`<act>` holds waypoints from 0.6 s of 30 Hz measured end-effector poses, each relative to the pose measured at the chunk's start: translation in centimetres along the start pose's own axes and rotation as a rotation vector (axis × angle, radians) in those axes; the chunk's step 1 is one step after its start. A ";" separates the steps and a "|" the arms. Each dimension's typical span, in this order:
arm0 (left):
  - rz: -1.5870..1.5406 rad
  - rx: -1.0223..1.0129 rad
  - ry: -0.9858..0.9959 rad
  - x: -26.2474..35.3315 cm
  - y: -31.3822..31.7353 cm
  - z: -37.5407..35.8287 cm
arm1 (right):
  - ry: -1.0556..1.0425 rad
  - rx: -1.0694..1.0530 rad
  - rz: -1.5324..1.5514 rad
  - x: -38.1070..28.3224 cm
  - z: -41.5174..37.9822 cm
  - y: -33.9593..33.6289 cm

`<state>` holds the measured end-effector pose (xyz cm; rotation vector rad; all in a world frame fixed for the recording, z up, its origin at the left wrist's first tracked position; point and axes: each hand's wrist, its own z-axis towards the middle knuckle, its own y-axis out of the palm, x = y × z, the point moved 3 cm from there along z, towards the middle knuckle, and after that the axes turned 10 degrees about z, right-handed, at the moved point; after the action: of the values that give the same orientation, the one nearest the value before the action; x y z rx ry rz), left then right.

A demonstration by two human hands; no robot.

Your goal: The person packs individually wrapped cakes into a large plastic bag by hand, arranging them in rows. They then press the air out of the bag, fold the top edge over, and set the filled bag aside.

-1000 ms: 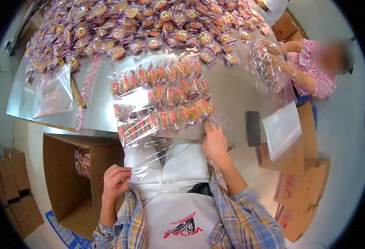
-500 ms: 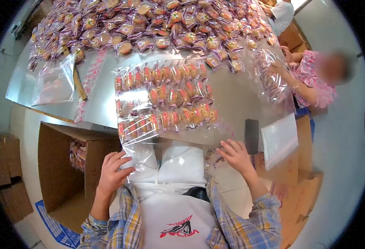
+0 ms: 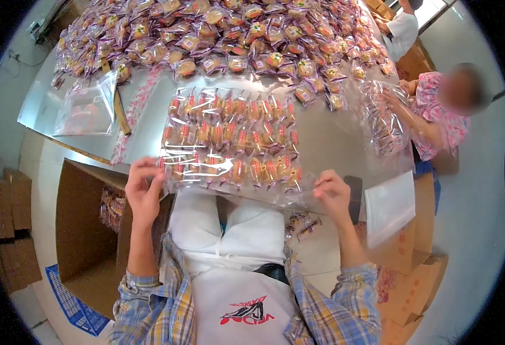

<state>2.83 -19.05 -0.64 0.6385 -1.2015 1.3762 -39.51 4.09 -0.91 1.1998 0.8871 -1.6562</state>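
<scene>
A clear plastic bag [image 3: 238, 154] lies on the near side of the metal table, with three rows of small wrapped cakes [image 3: 223, 135] in it. At its near left corner my left hand [image 3: 143, 192] is closed, thumb and fingers pinching the film. My right hand [image 3: 334, 196] pinches the loose film at the near right corner. The bag's near edge is stretched between both hands, at the table's front edge. Beyond the bag rises a big heap of single wrapped cakes [image 3: 229, 40].
Flat clear bags [image 3: 85, 112] and a wooden stick [image 3: 120, 109] lie left. A dark block [image 3: 353, 198] and a stack of bags [image 3: 389, 210] are right. An open carton [image 3: 85, 236] stands below left. A co-worker [image 3: 436, 123] handles another filled bag [image 3: 381, 118].
Both my hands have moved up and closed on the bag's near corners. The loose near end of the bag has been lifted and drawn tight toward the rows.
</scene>
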 end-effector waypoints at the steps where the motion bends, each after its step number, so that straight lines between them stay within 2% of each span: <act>1: 0.006 -0.060 -0.049 0.1 0.1 0.9 | 0.015 0.024 0.039 0.9 -0.1 0.1; 4: -0.018 -0.103 0.024 -1.5 0.4 2.9 | -0.013 0.170 0.132 3.1 1.8 1.2; 5: -0.170 -0.200 -0.070 -2.9 0.6 3.3 | -0.029 0.233 0.163 3.6 2.7 1.8; 8: -0.212 -0.417 -0.190 -2.8 0.8 5.1 | 0.064 0.192 0.152 5.6 4.8 3.0; 11: 0.029 -0.423 -0.191 -1.7 0.2 5.7 | 0.245 0.282 0.383 6.0 6.3 3.5; 12: 0.120 -0.415 -0.199 -1.1 0.0 5.6 | 0.250 0.255 0.337 5.8 6.0 3.7; 13: 0.160 -0.323 0.009 -0.8 -0.3 5.2 | 0.255 0.226 0.293 5.6 5.6 3.6; 16: 0.170 -0.411 -0.157 -1.4 -2.8 2.6 | 0.198 0.168 0.283 5.3 4.8 2.7; 18: 0.004 -0.386 -0.240 -1.2 -3.5 0.9 | 0.128 0.132 0.255 5.2 4.3 2.0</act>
<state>6.17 -20.90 -0.43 0.5335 -1.6105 1.0482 -39.76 -1.73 -4.77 1.4590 0.6769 -1.4627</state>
